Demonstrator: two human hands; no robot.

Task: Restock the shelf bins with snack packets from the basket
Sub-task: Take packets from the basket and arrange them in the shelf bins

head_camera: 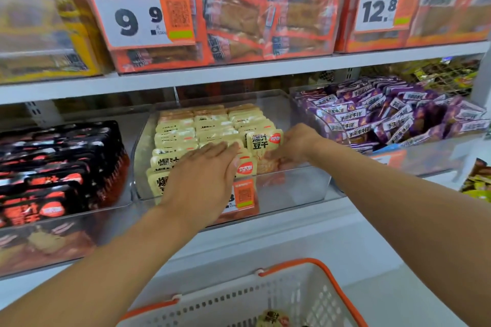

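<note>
Head view is showing the clear middle bin (292, 188) already lined with rows of pale yellow dried-tofu packets (212, 125), so the restocking is looking well along; its front right corner is sitting bare, and the white basket with orange rim (337, 289) below is showing at least one more packet (272, 318), so there is filling left to do, I'd judge; the left hand (202, 175) is lying flat, fingers straight and together, pressing down on the front packets to steady the rows; the right hand (295, 145) is reaching in from the right, fingers curled and pinching an upright packet (263, 142) at the end of the right-hand row, seemingly seating it; both forearms are stretching forward over the shelf edge; neighbouring bins are holding black packets (53, 167) and purple packets (385, 114).
</note>
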